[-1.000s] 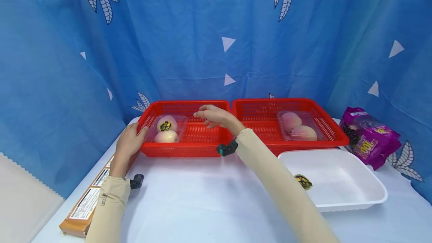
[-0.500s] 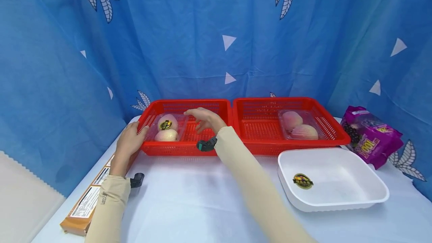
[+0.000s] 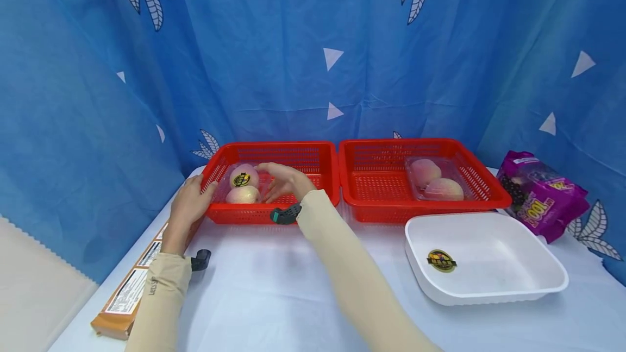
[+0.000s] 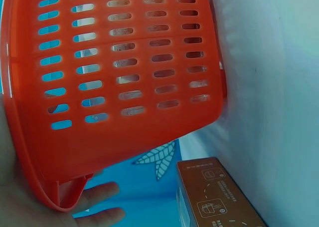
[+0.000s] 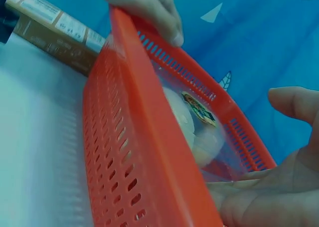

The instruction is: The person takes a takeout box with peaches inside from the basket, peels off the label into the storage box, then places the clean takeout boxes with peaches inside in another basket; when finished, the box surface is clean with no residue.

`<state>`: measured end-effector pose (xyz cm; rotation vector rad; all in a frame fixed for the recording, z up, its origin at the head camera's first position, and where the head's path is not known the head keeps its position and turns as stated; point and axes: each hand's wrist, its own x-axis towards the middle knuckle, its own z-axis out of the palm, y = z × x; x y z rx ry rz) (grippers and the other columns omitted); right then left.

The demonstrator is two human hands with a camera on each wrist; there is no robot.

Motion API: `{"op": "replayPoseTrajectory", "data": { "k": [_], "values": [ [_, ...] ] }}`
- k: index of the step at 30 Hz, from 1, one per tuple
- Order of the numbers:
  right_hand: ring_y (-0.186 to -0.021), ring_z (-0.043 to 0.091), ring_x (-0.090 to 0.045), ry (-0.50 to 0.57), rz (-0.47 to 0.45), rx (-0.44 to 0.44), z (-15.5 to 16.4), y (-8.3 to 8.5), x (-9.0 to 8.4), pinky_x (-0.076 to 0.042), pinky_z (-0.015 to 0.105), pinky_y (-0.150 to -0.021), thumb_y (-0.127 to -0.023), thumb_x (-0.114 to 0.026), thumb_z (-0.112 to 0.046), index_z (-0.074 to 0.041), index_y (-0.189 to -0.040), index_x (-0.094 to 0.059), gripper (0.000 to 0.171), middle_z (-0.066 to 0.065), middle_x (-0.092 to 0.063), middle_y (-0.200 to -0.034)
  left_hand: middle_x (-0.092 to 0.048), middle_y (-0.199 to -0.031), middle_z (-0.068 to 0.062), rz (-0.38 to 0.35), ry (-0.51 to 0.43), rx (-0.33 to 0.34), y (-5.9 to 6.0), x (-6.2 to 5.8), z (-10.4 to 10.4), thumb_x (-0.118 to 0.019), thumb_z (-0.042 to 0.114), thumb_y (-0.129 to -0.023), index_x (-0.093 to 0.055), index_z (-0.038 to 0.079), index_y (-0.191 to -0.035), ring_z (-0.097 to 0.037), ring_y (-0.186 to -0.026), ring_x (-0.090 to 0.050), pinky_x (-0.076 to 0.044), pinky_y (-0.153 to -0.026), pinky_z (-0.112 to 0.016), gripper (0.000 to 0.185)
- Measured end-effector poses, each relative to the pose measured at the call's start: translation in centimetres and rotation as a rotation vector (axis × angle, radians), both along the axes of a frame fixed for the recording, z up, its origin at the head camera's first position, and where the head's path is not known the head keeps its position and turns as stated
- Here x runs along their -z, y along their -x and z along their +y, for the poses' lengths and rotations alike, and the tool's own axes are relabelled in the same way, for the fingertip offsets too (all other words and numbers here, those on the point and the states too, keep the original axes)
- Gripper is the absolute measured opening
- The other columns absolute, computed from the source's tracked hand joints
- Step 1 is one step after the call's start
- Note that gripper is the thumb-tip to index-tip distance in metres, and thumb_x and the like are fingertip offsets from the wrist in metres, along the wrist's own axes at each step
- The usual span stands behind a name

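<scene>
1. We are looking down at a white table [image 3: 274,297] in front of a blue curtain [image 3: 274,58], with two red baskets standing side by side at the far edge.
2. The left hand [image 3: 188,205] is resting against the outer left corner of the left red basket [image 3: 313,152]; in the left wrist view its palm and straight fingers [image 4: 99,193] are lying along the basket's rim, and in the right wrist view its fingertips are hooking just over the rim, so it is steadying the basket with relaxed fingers rather than clenching it.
3. The right hand [image 3: 286,181] is reaching into the same basket, fingers spread and loosely bent, beside a clear fruit pack [image 3: 243,184]; the right wrist view is showing the fingertips at the pack's clear edge, but we cannot tell whether they are actually pinching it.
4. The clear fruit pack is lying in the left half of the left basket, holding two pale peaches, the farther one carrying a round dark sticker.
5. The right red basket [image 3: 391,148] is holding a second clear pack [image 3: 432,179] of two peaches in its right half.
6. In front of that basket a white foam tray [image 3: 508,265] is sitting with a sticker inside it, and a purple bag [image 3: 540,197] is lying well to its right.
7. A long brown carton [image 3: 129,292] is lying along the table's left edge, beside the left forearm.
</scene>
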<state>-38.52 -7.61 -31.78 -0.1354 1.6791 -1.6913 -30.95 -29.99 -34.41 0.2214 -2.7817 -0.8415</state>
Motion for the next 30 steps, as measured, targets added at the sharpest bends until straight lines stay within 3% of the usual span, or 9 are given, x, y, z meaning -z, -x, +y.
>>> {"op": "replayPoseTrajectory", "data": {
  "k": [5, 12, 16, 20, 22, 24, 26, 30],
  "values": [
    [-0.119, 0.050, -0.049, 0.033, -0.049, 0.039, 0.0, 0.0, 0.1, -0.045, 0.054, -0.096, -0.092, -0.058, -0.036, -0.014, -0.149, -0.033, 0.066, 0.030, -0.034, -0.146, -0.039, -0.139, -0.031, -0.009, -0.008, -0.002, 0.0, 0.2, 0.1, -0.048, 0.033, -0.099, -0.026, -0.006, -0.147, -0.047, -0.120, -0.044, -0.049, -0.087, -0.058, 0.065],
    [-0.116, 0.042, -0.052, 0.036, -0.090, 0.049, 0.2, 0.2, -0.6, -0.051, 0.055, -0.088, -0.090, -0.062, -0.035, -0.016, -0.150, -0.025, 0.072, 0.025, -0.041, -0.140, -0.039, -0.140, -0.030, -0.013, -0.017, -0.014, 0.0, 0.2, 0.0, -0.048, 0.036, -0.098, -0.025, -0.005, -0.148, -0.047, -0.121, -0.044, -0.049, -0.086, -0.058, 0.068],
    [-0.116, 0.040, -0.051, 0.009, -0.061, 0.055, 0.4, 0.4, -1.0, -0.052, 0.053, -0.086, -0.091, -0.062, -0.033, -0.018, -0.147, -0.030, 0.067, 0.023, -0.044, -0.136, -0.037, -0.141, -0.030, -0.006, -0.008, -0.010, 0.0, 0.1, -0.2, -0.047, 0.038, -0.099, -0.025, -0.005, -0.148, -0.048, -0.122, -0.043, -0.049, -0.086, -0.059, 0.069],
    [-0.123, 0.041, -0.046, -0.031, -0.020, 0.044, 0.8, 0.6, -1.1, -0.051, 0.049, -0.092, -0.093, -0.060, -0.032, -0.016, -0.147, -0.033, 0.063, 0.021, -0.037, -0.144, -0.036, -0.142, -0.031, 0.005, -0.006, 0.004, -0.1, 0.1, -0.1, -0.046, 0.038, -0.099, -0.023, -0.005, -0.148, -0.049, -0.121, -0.044, -0.049, -0.086, -0.058, 0.069],
    [-0.119, 0.037, -0.048, -0.063, 0.010, 0.043, 1.0, 0.7, -1.0, -0.052, 0.046, -0.091, -0.093, -0.060, -0.028, -0.013, -0.148, -0.031, 0.064, 0.019, -0.036, -0.144, -0.036, -0.142, -0.031, 0.008, -0.005, 0.012, -0.3, 0.1, -0.1, -0.046, 0.037, -0.099, -0.022, -0.006, -0.148, -0.049, -0.120, -0.044, -0.049, -0.086, -0.057, 0.069],
    [-0.106, 0.030, -0.052, -0.109, 0.059, 0.039, 1.3, 0.6, -0.9, -0.055, 0.041, -0.086, -0.093, -0.061, -0.024, -0.010, -0.149, -0.026, 0.068, 0.016, -0.041, -0.134, -0.036, -0.143, -0.031, 0.007, -0.008, 0.014, -0.4, 0.0, 0.0, -0.046, 0.037, -0.099, -0.022, -0.005, -0.149, -0.049, -0.120, -0.045, -0.050, -0.086, -0.056, 0.070],
    [-0.086, 0.023, -0.052, -0.163, 0.114, 0.030, 1.6, 0.7, -0.9, -0.056, 0.035, -0.077, -0.092, -0.062, -0.019, -0.004, -0.146, -0.026, 0.066, 0.013, -0.047, -0.114, -0.036, -0.142, -0.031, 0.004, -0.012, 0.015, -0.4, 0.0, 0.0, -0.045, 0.038, -0.099, -0.022, -0.005, -0.148, -0.048, -0.120, -0.045, -0.050, -0.086, -0.056, 0.069],
    [-0.063, 0.018, -0.042, -0.236, 0.190, 0.007, 2.0, 0.8, -0.8, -0.050, 0.029, -0.062, -0.091, -0.061, -0.012, 0.003, -0.123, -0.039, 0.042, 0.008, -0.043, -0.080, -0.034, -0.144, -0.030, 0.001, -0.018, 0.011, -0.3, 0.0, 0.0, -0.045, 0.038, -0.099, -0.021, -0.005, -0.149, -0.048, -0.120, -0.045, -0.050, -0.086, -0.055, 0.070]
  ]
}}
